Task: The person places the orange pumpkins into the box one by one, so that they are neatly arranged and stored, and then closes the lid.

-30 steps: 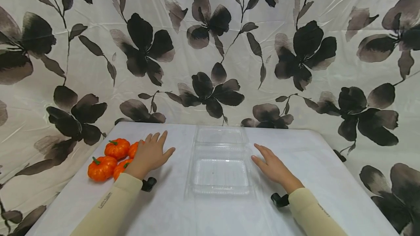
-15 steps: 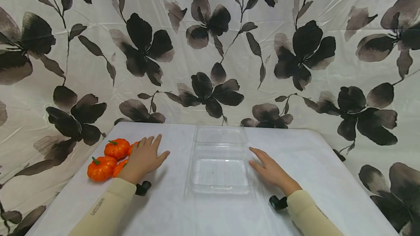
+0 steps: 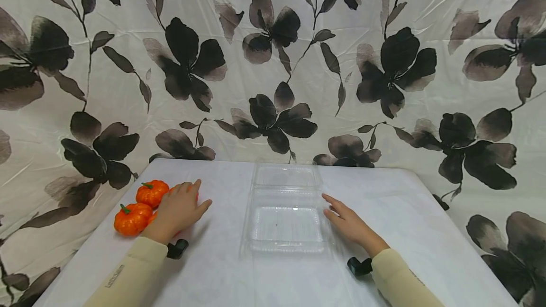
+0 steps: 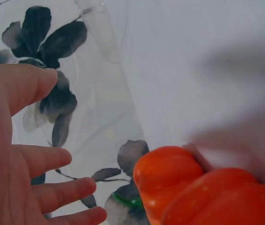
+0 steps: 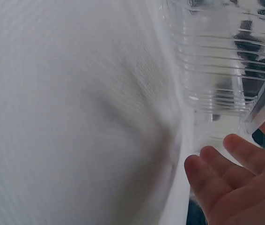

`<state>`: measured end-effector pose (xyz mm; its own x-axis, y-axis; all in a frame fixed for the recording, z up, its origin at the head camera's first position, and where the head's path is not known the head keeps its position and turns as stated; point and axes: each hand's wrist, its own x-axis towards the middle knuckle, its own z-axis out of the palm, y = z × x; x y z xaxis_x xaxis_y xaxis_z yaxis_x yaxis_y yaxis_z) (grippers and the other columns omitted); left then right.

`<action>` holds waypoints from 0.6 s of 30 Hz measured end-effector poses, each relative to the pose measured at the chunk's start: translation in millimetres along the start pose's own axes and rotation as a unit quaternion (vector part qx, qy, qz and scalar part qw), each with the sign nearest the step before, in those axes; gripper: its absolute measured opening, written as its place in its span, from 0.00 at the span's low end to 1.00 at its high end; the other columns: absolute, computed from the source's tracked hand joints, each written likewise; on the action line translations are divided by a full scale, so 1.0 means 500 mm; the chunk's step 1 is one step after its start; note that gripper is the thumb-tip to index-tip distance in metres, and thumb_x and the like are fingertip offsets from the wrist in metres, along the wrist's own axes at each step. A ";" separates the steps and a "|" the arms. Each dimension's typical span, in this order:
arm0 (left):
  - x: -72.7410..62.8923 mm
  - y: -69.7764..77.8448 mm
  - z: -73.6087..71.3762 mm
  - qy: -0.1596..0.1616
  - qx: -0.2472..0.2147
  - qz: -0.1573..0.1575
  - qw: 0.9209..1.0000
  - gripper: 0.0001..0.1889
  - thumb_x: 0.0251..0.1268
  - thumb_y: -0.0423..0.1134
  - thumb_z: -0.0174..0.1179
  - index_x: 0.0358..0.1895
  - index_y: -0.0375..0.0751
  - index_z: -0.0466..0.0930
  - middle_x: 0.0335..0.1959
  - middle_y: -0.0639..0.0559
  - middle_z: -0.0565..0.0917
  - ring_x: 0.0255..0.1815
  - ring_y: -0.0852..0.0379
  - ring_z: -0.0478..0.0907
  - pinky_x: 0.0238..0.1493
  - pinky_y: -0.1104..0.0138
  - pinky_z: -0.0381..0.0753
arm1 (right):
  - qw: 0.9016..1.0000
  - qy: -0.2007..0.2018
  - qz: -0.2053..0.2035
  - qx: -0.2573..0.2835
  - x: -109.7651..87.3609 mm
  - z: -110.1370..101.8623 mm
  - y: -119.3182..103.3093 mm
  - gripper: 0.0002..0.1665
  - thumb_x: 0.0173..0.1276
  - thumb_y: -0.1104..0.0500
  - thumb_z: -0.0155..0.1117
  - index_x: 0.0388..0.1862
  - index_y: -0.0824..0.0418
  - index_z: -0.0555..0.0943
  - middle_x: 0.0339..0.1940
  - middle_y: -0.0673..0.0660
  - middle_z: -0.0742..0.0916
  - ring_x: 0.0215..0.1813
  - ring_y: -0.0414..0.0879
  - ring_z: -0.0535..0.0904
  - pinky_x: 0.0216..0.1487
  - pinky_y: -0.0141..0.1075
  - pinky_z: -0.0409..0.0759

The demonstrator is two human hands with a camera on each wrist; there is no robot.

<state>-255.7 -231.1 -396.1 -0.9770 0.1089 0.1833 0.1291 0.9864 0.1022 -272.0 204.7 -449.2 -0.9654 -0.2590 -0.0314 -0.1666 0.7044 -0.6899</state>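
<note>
Over the small orange pumpkins at the left of the table hovers my left hand (image 3: 177, 210), fingers spread and holding nothing. Two pumpkins show plainly, a rear pumpkin (image 3: 150, 194) and a front pumpkin (image 3: 131, 220), both with green stems; others are mostly hidden beneath the hand. In the left wrist view, the fingers (image 4: 62, 190) reach out beside an orange pumpkin (image 4: 231, 199). A clear plastic clamshell box (image 3: 287, 248) lies unfolded mid-table. My right hand (image 3: 351, 221) is at its right side, fingers extended. The right wrist view shows the fingertips (image 5: 233, 143) close to the box's ribbed wall (image 5: 217, 70).
A white cloth covers the table (image 3: 222, 274). Behind it hangs a floral curtain (image 3: 332, 84) with dark flowers. Each wrist wears a small black camera, such as the left one (image 3: 177, 248).
My left hand has moved left and slightly toward me, further over the pumpkins. My right hand has shifted a little left, nearer the box. The pumpkins and box have stayed put.
</note>
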 end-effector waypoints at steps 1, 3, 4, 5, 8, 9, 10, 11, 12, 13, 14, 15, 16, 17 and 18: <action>-0.003 -0.001 -0.002 -0.001 -0.002 -0.001 1.000 0.39 0.65 0.57 0.55 0.70 0.29 0.62 0.63 0.28 0.71 0.64 0.29 0.65 0.61 0.33 0.65 | 1.000 -0.001 0.002 0.007 0.000 0.001 0.000 0.33 0.77 0.45 0.46 0.78 0.45 0.55 0.77 0.59 0.63 0.74 0.60 0.64 0.72 0.60 0.61; -0.007 -0.004 -0.004 -0.003 -0.006 -0.001 1.000 0.39 0.65 0.57 0.55 0.69 0.29 0.62 0.64 0.27 0.70 0.65 0.29 0.65 0.62 0.33 0.65 | 1.000 -0.002 0.007 0.018 0.000 0.004 -0.001 0.32 0.77 0.46 0.46 0.78 0.44 0.56 0.77 0.58 0.64 0.74 0.60 0.64 0.73 0.60 0.60; -0.009 -0.006 -0.005 -0.004 -0.008 0.000 1.000 0.39 0.65 0.57 0.55 0.69 0.28 0.62 0.64 0.27 0.70 0.65 0.28 0.64 0.62 0.33 0.65 | 1.000 -0.002 0.009 0.025 0.000 0.006 -0.002 0.32 0.77 0.46 0.46 0.77 0.44 0.56 0.77 0.58 0.64 0.74 0.59 0.65 0.73 0.59 0.59; -0.011 -0.008 -0.006 -0.006 -0.010 -0.001 1.000 0.39 0.66 0.57 0.54 0.69 0.28 0.62 0.65 0.27 0.69 0.66 0.28 0.64 0.62 0.33 0.64 | 0.999 -0.003 0.010 0.031 0.000 0.007 -0.003 0.32 0.77 0.46 0.47 0.77 0.45 0.56 0.77 0.59 0.64 0.74 0.59 0.65 0.73 0.59 0.59; -0.017 -0.013 -0.008 -0.008 -0.013 -0.002 1.000 0.38 0.66 0.56 0.54 0.68 0.27 0.63 0.65 0.27 0.69 0.66 0.28 0.63 0.62 0.33 0.64 | 0.999 -0.006 0.016 0.046 -0.001 0.010 -0.005 0.32 0.77 0.47 0.47 0.78 0.45 0.56 0.77 0.58 0.65 0.74 0.59 0.65 0.73 0.59 0.60; -0.018 -0.014 -0.008 -0.008 -0.013 -0.003 1.000 0.38 0.66 0.56 0.54 0.68 0.27 0.63 0.65 0.27 0.69 0.66 0.28 0.63 0.62 0.33 0.64 | 0.999 -0.006 0.017 0.051 -0.001 0.011 -0.006 0.32 0.77 0.47 0.46 0.78 0.45 0.56 0.77 0.58 0.65 0.74 0.59 0.64 0.73 0.59 0.60; -0.019 -0.017 -0.007 -0.008 -0.013 -0.004 1.000 0.38 0.66 0.56 0.54 0.68 0.27 0.63 0.65 0.27 0.69 0.66 0.28 0.64 0.61 0.33 0.65 | 0.998 -0.006 0.019 0.055 -0.002 0.012 -0.006 0.32 0.77 0.47 0.46 0.78 0.45 0.56 0.77 0.58 0.65 0.74 0.59 0.64 0.73 0.59 0.60; -0.020 -0.019 -0.007 -0.006 -0.013 -0.005 1.000 0.38 0.66 0.56 0.54 0.68 0.27 0.63 0.64 0.27 0.70 0.65 0.28 0.64 0.61 0.32 0.65 | 0.998 -0.006 0.022 0.058 -0.002 0.013 -0.006 0.32 0.77 0.47 0.46 0.78 0.45 0.56 0.77 0.57 0.65 0.75 0.59 0.63 0.73 0.59 0.60; -0.021 -0.021 -0.006 -0.005 -0.013 -0.005 1.000 0.38 0.66 0.56 0.54 0.67 0.27 0.64 0.64 0.27 0.70 0.64 0.28 0.65 0.60 0.33 0.66 | 0.998 -0.006 0.025 0.062 -0.002 0.014 -0.006 0.32 0.77 0.48 0.46 0.78 0.44 0.56 0.77 0.57 0.65 0.76 0.59 0.62 0.73 0.59 0.59; -0.022 -0.023 -0.005 -0.004 -0.012 -0.005 1.000 0.37 0.66 0.56 0.55 0.67 0.28 0.64 0.63 0.27 0.70 0.64 0.28 0.65 0.60 0.32 0.66 | 0.997 -0.006 0.028 0.066 -0.002 0.015 -0.006 0.32 0.77 0.48 0.45 0.78 0.44 0.56 0.77 0.57 0.65 0.76 0.59 0.60 0.74 0.60 0.58; -0.023 -0.026 -0.004 -0.004 -0.012 -0.006 1.000 0.37 0.66 0.56 0.55 0.67 0.28 0.64 0.63 0.27 0.71 0.63 0.28 0.66 0.59 0.32 0.67 | 0.997 -0.006 0.027 0.069 -0.002 0.016 -0.006 0.31 0.78 0.48 0.45 0.78 0.44 0.56 0.77 0.57 0.64 0.77 0.59 0.59 0.74 0.60 0.57; -0.024 -0.028 -0.003 -0.004 -0.013 -0.007 1.000 0.37 0.65 0.56 0.55 0.67 0.29 0.65 0.63 0.27 0.71 0.63 0.28 0.66 0.58 0.32 0.67 | 0.997 -0.007 0.028 0.073 -0.002 0.017 -0.005 0.31 0.78 0.49 0.45 0.78 0.44 0.56 0.77 0.57 0.64 0.78 0.59 0.57 0.74 0.61 0.56; -0.026 -0.030 -0.002 -0.005 -0.015 -0.008 1.000 0.37 0.65 0.56 0.56 0.66 0.29 0.65 0.62 0.27 0.71 0.63 0.28 0.66 0.58 0.32 0.67 | 0.996 -0.006 0.029 0.079 -0.002 0.018 -0.005 0.31 0.78 0.49 0.44 0.78 0.44 0.56 0.77 0.57 0.64 0.78 0.59 0.55 0.74 0.61 0.54; -0.029 -0.031 -0.003 -0.006 -0.017 -0.009 1.000 0.37 0.65 0.56 0.56 0.66 0.29 0.66 0.62 0.27 0.71 0.63 0.28 0.66 0.58 0.31 0.67 | 0.996 -0.006 0.031 0.086 -0.001 0.019 -0.005 0.31 0.78 0.49 0.44 0.78 0.45 0.56 0.77 0.57 0.64 0.79 0.59 0.54 0.75 0.61 0.54; -0.031 -0.032 -0.003 -0.007 -0.018 -0.010 1.000 0.37 0.65 0.56 0.56 0.66 0.29 0.66 0.62 0.27 0.71 0.63 0.28 0.66 0.58 0.31 0.66 | 0.995 -0.006 0.031 0.092 -0.001 0.020 -0.005 0.31 0.78 0.50 0.44 0.78 0.45 0.56 0.78 0.58 0.64 0.79 0.60 0.53 0.75 0.61 0.53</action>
<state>-242.3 -248.7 -399.3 -0.9818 0.0902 0.1674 0.1145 0.9833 0.1417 -269.1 196.4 -454.9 -0.9699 -0.2278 -0.0859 -0.0662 0.5864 -0.8073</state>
